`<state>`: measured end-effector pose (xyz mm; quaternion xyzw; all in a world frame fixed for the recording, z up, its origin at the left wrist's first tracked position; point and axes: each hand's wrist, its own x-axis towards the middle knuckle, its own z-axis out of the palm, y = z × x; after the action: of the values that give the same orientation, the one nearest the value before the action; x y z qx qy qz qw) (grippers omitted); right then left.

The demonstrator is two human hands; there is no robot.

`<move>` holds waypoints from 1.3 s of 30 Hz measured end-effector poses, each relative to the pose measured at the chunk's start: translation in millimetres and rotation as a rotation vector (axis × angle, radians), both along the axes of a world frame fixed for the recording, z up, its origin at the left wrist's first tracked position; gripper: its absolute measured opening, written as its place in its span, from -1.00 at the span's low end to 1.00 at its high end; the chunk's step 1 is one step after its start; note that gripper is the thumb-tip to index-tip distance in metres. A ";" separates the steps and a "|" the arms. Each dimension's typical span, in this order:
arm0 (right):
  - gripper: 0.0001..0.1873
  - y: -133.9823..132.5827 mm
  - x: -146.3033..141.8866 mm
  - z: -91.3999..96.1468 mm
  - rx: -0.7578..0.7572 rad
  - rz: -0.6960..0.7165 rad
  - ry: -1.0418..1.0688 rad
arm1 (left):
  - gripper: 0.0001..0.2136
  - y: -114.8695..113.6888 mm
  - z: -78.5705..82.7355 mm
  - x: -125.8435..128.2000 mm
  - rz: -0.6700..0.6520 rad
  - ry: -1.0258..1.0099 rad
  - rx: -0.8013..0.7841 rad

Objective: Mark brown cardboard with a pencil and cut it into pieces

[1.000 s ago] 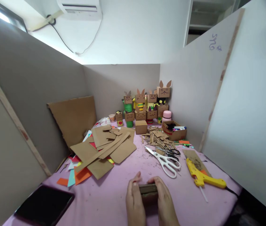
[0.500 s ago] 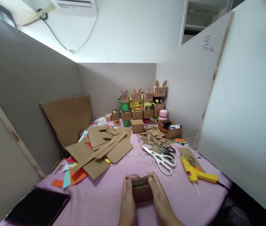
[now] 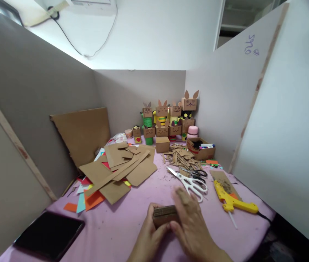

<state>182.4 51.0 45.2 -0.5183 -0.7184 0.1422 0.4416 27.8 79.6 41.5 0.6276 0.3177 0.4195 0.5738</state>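
Observation:
Near the front of the table, my left hand [image 3: 152, 233] is closed round the left side of a small stack of brown cardboard pieces [image 3: 165, 214]. Its thumb lies across the near face, and the layered edges show on top. My right hand [image 3: 191, 222] is at the stack's right end, its fingers stretched out and slightly blurred, its thumb pointing toward my left thumb. The right palm hides that end of the stack, so I cannot tell how firmly it touches. White-handled scissors [image 3: 188, 183] lie just beyond the right hand.
Cardboard sheets [image 3: 140, 173] and coloured paper [image 3: 94, 200] are piled at left, beside a black tablet [image 3: 50, 233]. A yellow glue gun [image 3: 233, 200] lies at right. Cardboard scraps [image 3: 182, 156], a pen box [image 3: 200, 151] and several box-headed figures [image 3: 161, 111] stand farther back.
My right hand has let go of the stack's top edge; its fingers have stretched forward and risen over the right end. The left thumb has come down across the near face. The view shifted slightly.

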 end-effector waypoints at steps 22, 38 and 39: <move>-0.49 -2.4 -23.9 -6.3 -0.382 -0.095 0.878 | -0.68 -4.8 3.3 5.6 0.000 -0.145 -0.113; -0.35 -2.8 -3.4 -11.0 -0.438 0.124 0.852 | -0.71 4.6 3.0 5.0 -0.022 -0.113 -0.076; -0.31 -2.7 -0.1 -10.8 -0.410 0.145 0.788 | -0.71 5.7 3.7 4.8 -0.028 -0.104 -0.068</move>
<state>182.4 48.2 34.3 -0.4497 -0.4868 0.4988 0.5586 32.6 85.3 45.2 0.5893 0.2927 0.4327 0.6163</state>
